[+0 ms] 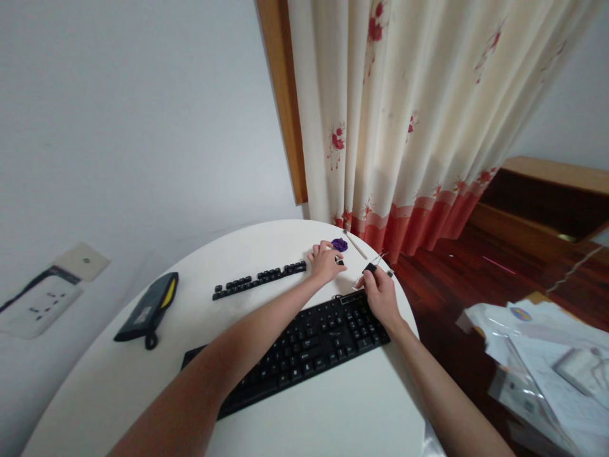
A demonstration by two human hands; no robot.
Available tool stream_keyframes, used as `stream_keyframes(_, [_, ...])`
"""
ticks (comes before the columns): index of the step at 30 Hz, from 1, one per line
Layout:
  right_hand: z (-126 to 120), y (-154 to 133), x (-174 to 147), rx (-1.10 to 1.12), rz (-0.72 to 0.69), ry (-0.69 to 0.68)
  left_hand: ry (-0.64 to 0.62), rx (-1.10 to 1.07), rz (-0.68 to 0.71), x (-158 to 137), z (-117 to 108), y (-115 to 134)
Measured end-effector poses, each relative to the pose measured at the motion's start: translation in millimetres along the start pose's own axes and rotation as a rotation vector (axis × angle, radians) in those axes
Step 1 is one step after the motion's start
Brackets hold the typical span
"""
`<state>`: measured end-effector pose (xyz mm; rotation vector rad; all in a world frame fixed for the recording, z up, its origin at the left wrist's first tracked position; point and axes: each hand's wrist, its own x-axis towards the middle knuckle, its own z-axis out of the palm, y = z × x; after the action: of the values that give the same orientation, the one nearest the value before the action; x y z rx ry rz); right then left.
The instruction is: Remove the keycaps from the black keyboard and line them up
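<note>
A black keyboard (328,339) lies across the white table, partly covered by my left forearm. My left hand (326,261) is beyond its far edge, thumb and fingers closed around a small black keycap (339,261). My right hand (380,292), over the keyboard's far right corner, grips a wire keycap puller (370,270) by its black handle. Thin wire ends stick out on both sides of that hand. Loose black keycaps (257,281) stand in rows on the table, left of my left hand. A purple flower-shaped item (339,244) sits just past my left fingers.
A slim brush-like stick (355,245) lies near the table's far edge. On the left is a dark pouch with a yellow patch (150,308). The round table (304,412) borders a wall and a floral curtain (404,127). Papers and plastic bags (537,355) are at the right.
</note>
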<state>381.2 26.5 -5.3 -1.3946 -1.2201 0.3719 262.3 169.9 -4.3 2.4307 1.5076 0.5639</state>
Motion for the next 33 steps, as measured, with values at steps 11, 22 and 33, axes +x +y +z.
stream_keyframes(11, [0, 0, 0, -0.007, -0.021, -0.004, -0.027, 0.016, 0.034, 8, -4, 0])
stream_keyframes(22, [0, 1, 0, -0.012, 0.001, -0.031, 0.007, 0.022, -0.026, 17, 2, -6])
stream_keyframes(33, [-1, -1, 0, 0.014, -0.001, -0.037, -0.002, 0.016, -0.035, 18, 2, -10])
